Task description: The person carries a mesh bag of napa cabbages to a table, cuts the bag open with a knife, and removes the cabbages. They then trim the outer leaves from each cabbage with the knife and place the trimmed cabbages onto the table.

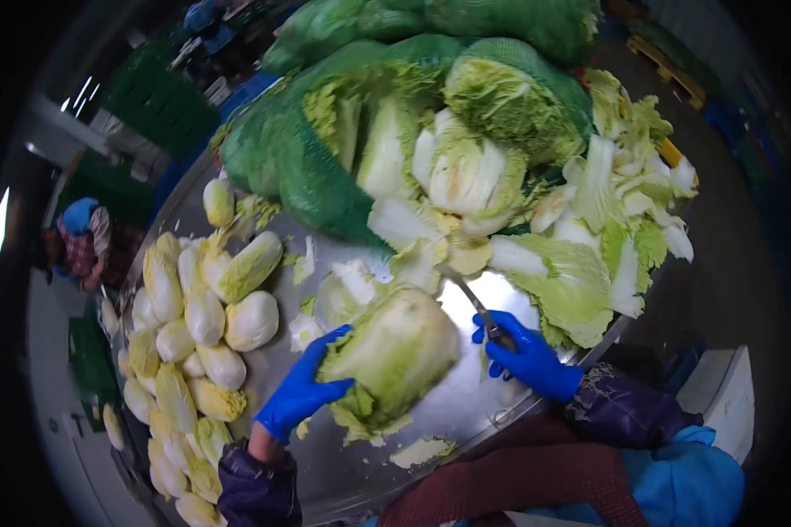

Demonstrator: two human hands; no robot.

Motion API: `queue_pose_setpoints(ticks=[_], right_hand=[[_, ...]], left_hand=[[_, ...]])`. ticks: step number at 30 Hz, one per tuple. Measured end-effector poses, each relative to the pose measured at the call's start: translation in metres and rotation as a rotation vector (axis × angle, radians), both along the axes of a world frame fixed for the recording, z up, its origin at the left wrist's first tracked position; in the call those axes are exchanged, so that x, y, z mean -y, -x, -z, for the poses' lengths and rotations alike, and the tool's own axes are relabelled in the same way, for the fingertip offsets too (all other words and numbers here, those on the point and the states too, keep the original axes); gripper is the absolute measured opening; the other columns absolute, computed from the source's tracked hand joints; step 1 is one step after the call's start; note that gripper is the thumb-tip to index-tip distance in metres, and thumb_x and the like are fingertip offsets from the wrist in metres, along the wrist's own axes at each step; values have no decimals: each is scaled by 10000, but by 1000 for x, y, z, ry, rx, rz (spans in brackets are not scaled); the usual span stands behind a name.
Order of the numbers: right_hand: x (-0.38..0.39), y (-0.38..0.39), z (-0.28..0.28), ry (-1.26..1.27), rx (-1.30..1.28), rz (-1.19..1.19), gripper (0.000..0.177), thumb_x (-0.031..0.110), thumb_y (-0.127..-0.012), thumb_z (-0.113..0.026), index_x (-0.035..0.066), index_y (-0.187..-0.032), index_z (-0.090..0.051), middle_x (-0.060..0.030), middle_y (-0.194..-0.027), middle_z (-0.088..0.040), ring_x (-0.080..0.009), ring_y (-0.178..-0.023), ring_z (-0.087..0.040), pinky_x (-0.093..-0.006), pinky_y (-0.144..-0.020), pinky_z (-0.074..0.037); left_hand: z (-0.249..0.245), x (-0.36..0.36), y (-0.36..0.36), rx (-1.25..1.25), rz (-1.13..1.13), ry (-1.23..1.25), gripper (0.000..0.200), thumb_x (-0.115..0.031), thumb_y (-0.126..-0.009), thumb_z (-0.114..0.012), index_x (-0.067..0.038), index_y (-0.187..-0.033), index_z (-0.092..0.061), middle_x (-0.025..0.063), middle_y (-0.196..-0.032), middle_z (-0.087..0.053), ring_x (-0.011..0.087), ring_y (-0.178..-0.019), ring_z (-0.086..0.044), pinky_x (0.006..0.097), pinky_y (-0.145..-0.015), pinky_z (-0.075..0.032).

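My left hand (312, 382), in a blue glove, grips the leafy end of a napa cabbage (395, 356) just above the metal table. The cabbage's pale base points to the right, toward my other hand. In my gloved right hand (527, 356) is a knife (473, 300), its dark handle inside my fingers. The curved blade points up and left, apart from the cabbage. Loose leaf scraps (422, 451) lie on the table around the cabbage.
Many trimmed cabbages (204, 316) are piled on the left. A green mesh sack (316, 184) holds whole cabbages at the back. Cut outer leaves (580, 285) heap up at the right edge of the metal table (492, 426). A co-worker (83, 237) is at the far left.
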State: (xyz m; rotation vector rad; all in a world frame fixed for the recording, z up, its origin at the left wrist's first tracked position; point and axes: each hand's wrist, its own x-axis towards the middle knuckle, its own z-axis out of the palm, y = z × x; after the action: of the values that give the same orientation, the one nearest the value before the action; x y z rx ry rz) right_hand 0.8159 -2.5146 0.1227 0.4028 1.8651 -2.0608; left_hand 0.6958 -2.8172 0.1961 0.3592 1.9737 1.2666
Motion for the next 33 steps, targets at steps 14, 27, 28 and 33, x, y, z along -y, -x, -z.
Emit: queue_pose_setpoints(ticks=[14, 27, 28, 33], right_hand=[[46, 13, 52, -646, -422, 69, 358, 203, -840, -559, 106, -1168, -454, -112, -747, -595, -268, -632, -599, -338, -550, -483], [65, 53, 41, -1450, -613, -199, 120, 140, -759, -523, 75, -856, -493, -1, -598, -456, -104, -445, -495, -247, -344, -386], [63, 57, 39, -1425, -617, -173, 98, 126, -760, -519, 75, -837, -484, -9, -590, -469, -118, -443, -508, -257, -346, -396], [61, 75, 55, -1364, -612, -161, 84, 107, -769, -507, 58, -822, -466, -48, -580, -512, -176, -445, -551, -293, -355, -425]], left_hand=[[29, -9, 36, -396, 85, 268, 1125, -342, -493, -863, 50, -1337, -232, 192, -1275, -402, 275, -1164, -430, 364, -975, -360], [25, -23, 40, -497, 152, 412, 1109, -378, -468, -861, 56, -1311, -285, 196, -1162, -468, 302, -1081, -477, 385, -925, -389], [25, -23, 40, -491, 145, 408, 1109, -378, -468, -861, 56, -1311, -285, 196, -1162, -468, 302, -1081, -477, 385, -925, -389], [18, -36, 37, -656, 252, 525, 1089, -424, -503, -824, 60, -1314, -283, 211, -1079, -491, 343, -973, -500, 413, -849, -407]])
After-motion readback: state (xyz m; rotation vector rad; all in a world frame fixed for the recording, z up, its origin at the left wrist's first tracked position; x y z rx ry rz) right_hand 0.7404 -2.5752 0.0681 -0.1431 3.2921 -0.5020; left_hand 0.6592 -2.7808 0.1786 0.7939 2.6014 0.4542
